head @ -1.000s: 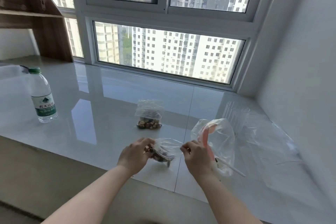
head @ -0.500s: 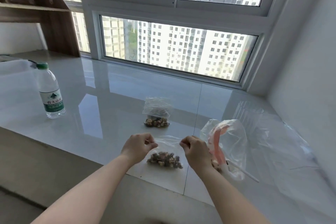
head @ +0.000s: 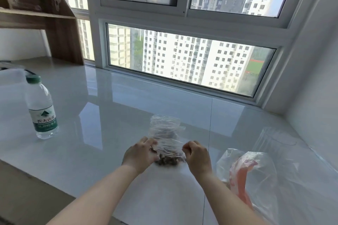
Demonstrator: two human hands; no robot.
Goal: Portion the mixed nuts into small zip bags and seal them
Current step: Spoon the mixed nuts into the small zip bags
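1. I see both hands working one small zip bag [head: 169, 149] of mixed nuts [head: 166, 161] over a glossy white windowsill counter [head: 95, 133], just in front of the wide window [head: 190, 64].
2. My left hand [head: 140, 155] holds the bag's left end, fingers curled around the plastic, at the window's near side.
3. My right hand [head: 196, 157] pinches the bag's right top corner, thumb and fingers closed tight on the film.
4. The nuts sit heaped in the bottom of the bag, on the side away from the window; whether the bag touches the counter I cannot tell.
5. A second small bag [head: 165, 127] stands just behind it, between the hands and the window; its clear plastic overlaps the held bag, so I cannot tell whether the two touch. Dark contents show faintly through it.
6. A large clear plastic bag [head: 256, 170] with an orange-red scoop [head: 241, 175] inside lies below the window's right end, near the right forearm.
7. A water bottle [head: 43, 109] with a green cap and green label stands upright well to the left of the window's lower pane.
8. A wooden shelf unit [head: 45, 11] stands beside the window frame's left side.
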